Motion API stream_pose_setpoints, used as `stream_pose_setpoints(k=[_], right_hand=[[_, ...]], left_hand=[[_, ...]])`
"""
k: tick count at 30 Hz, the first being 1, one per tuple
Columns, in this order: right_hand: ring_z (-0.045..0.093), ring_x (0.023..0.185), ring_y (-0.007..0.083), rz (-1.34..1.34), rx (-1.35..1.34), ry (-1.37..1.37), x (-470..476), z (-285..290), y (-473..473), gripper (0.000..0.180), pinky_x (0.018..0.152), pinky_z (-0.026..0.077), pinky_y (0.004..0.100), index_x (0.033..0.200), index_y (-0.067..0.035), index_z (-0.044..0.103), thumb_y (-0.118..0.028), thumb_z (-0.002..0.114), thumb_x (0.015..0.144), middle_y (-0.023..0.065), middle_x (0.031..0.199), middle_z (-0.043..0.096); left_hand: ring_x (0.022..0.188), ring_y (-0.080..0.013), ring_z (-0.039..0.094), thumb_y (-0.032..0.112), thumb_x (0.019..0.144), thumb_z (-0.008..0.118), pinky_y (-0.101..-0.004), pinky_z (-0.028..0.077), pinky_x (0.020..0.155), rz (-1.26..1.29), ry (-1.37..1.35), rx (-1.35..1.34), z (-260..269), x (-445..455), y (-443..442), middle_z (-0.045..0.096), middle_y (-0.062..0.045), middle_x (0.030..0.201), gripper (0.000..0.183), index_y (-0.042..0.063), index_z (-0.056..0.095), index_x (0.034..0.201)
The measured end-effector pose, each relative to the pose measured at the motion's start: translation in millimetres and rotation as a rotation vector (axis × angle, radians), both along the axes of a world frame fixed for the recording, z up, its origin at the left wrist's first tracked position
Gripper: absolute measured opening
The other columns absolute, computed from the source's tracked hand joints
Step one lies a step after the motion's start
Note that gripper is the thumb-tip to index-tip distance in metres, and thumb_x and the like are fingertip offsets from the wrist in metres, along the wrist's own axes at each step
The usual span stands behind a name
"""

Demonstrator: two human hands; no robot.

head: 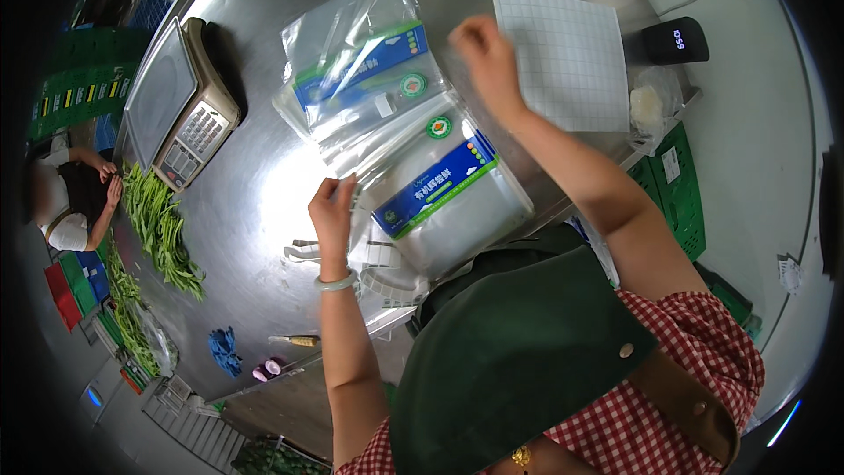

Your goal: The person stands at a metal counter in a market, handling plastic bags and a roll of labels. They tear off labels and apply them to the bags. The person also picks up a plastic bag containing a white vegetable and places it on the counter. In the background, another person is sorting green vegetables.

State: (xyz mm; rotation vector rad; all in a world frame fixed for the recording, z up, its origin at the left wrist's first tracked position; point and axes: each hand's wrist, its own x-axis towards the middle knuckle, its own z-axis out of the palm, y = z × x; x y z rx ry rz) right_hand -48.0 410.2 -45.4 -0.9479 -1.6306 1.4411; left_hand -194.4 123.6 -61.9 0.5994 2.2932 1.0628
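My left hand (331, 214), with a pale bangle at its wrist, pinches the left edge of a clear plastic bag. Below that edge lies a stack of clear printed bags (455, 201) with a blue and green band and a round green mark. More such bags (359, 46) lie beyond, their print reversed, a small white sticker (384, 105) on one. My right hand (486, 59) is blurred above the steel table, between those bags and a white sheet of labels (560, 63). Its fingers are curled; whether they hold anything is not clear.
A weighing scale (191, 112) stands at the left, near leafy greens (161, 224). A knife (295, 340), blue ties (225, 351) and a curled strip of label backing (389, 277) lie nearer. A dark clock (676, 41) stands right. Across the table is another person (79, 194).
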Motion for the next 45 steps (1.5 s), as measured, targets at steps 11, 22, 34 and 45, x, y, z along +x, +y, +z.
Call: stream_pose_setpoints(k=[11, 22, 34, 45], right_hand=[[0.056, 0.066, 0.01, 0.632, -0.672, -0.104, 22.3, -49.4, -106.3, 0.014, 0.06, 0.045, 0.0257, 0.093, 0.001, 0.061, -0.013, 0.065, 0.092, 0.0042, 0.076, 0.063], [0.056, 0.093, 0.0208, 1.363, 0.749, -0.397, 101.2, -54.0, -49.8, 0.027, 0.09, 0.043, 0.0409, 0.095, -0.013, 0.064, -0.025, 0.076, 0.074, 0.0016, 0.092, 0.058], [0.056, 0.07, 0.0138, 0.931, -0.273, -0.255, 45.2, -87.8, -21.2, 0.021, 0.068, 0.048, 0.0342, 0.095, -0.01, 0.063, -0.03, 0.057, 0.099, 0.0016, 0.074, 0.057], [0.058, 0.071, 0.0108, 0.794, -0.253, -0.078, 23.8, -29.3, -104.7, 0.019, 0.064, 0.047, 0.026, 0.096, 0.0, 0.061, -0.019, 0.062, 0.096, 0.0053, 0.082, 0.065]], left_hand=[[0.065, -0.0058, 0.048, 0.016, 0.093, 0.069, -0.0244, 0.043, 0.059, -0.125, -0.338, 0.23, 1.3, 39.1, 63.1, 0.062, -0.004, 0.069, 0.021, -0.004, 0.066, 0.087], [0.059, -0.0376, 0.061, 0.034, 0.08, 0.077, -0.0417, 0.049, 0.058, -0.299, 0.319, -0.297, -32.8, 20.6, 84.0, 0.064, -0.018, 0.066, 0.036, 0.0, 0.066, 0.074], [0.055, -0.0065, 0.032, 0.024, 0.092, 0.07, -0.0266, 0.028, 0.049, 0.204, 0.093, -0.102, -12.1, -34.7, -32.0, 0.047, 0.002, 0.057, 0.037, -0.002, 0.059, 0.07], [0.057, -0.0061, 0.036, 0.017, 0.089, 0.073, -0.0259, 0.031, 0.049, -0.181, -0.093, 0.07, 15.6, 32.4, 42.2, 0.046, 0.0, 0.058, 0.03, -0.002, 0.058, 0.073]])
